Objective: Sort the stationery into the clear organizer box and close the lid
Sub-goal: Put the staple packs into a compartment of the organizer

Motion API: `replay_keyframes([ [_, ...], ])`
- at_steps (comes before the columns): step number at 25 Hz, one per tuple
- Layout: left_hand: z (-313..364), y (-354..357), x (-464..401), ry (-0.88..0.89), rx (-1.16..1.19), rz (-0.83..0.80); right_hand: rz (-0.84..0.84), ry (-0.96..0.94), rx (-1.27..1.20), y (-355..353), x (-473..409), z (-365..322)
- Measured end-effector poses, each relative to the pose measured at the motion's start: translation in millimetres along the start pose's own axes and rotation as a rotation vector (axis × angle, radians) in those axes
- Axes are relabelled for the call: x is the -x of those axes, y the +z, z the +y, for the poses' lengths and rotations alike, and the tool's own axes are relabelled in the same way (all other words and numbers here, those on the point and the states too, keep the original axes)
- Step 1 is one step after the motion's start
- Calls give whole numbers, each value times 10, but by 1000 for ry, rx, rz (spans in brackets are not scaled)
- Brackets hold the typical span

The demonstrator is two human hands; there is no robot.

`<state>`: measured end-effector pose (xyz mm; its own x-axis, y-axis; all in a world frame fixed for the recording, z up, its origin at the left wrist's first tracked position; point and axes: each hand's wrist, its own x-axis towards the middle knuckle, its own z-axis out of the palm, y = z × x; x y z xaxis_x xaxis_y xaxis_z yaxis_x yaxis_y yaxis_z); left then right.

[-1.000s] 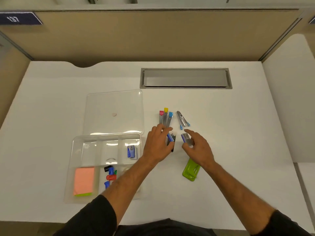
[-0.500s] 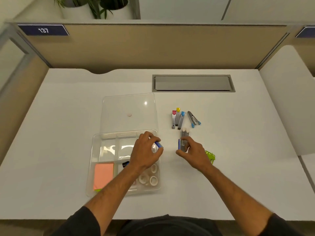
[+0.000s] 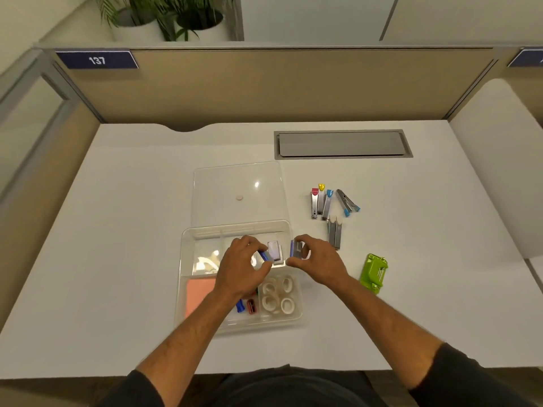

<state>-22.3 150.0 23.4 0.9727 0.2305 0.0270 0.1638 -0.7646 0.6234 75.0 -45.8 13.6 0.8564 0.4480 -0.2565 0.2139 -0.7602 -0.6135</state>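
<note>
A person seated at a white desk (image 3: 132, 230) works over a clear organizer box (image 3: 296, 318), its lid (image 3: 235, 183) lying open and flat on the desk just behind it. The left hand (image 3: 242, 267) hovers over the box's rear right compartment, thumb and fingers curled round a small blue-edged staple box (image 3: 265, 255). A second staple box (image 3: 275, 252), silver-topped, sits in that same compartment, just right of the held 1. The right hand (image 3: 316, 261) is at the box's right rim, fingers and thumb pinching a third blue-and-silver staple box (image 3: 296, 248) above the wall. Inside the organizer box, a pink sticky-note pad (image 3: 198, 295) fills the front left compartment, small sharpeners (image 3: 246, 306) (blue and red among them, partly hidden by the left forearm) lie in the front middle 1, and 4 rolls of white tape (image 3: 277, 295) occupy the front right 1. On the desk to the right of the box lie 3 nail clippers (image 3: 321, 202) with red, yellow and blue tips, a blue-tipped staple remover (image 3: 347, 202) beside them, a pair of grey lead cases (image 3: 334, 232) nearer the box, and a green hole punch (image 3: 373, 273) farther right. A grey cable hatch (image 3: 342, 143) is set into the desk behind the box.
</note>
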Motion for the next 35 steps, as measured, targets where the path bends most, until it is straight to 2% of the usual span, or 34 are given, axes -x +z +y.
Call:
replay_keyframes([
  [4, -131, -85, 55, -6, 5, 7, 41, -143, 266, 211, -225, -153],
  [11, -260, -106, 113, -6, -6, -67, -9, -122, 425, 458, -441, -221],
  [17, -292, -14, -65, -16, 23, -114, 3, -119, 341, 440, -428, -153],
  [21, -276, 141, -238, -10, -9, -203, 43, -126, 273, 354, -328, -26],
  [30, -263, 370, -447, -43, -11, -148, 97, -94, 232, 274, -195, 95],
  [35, -285, 336, -453, -54, -111, -201, 79, -59, 218, 268, -163, 106],
])
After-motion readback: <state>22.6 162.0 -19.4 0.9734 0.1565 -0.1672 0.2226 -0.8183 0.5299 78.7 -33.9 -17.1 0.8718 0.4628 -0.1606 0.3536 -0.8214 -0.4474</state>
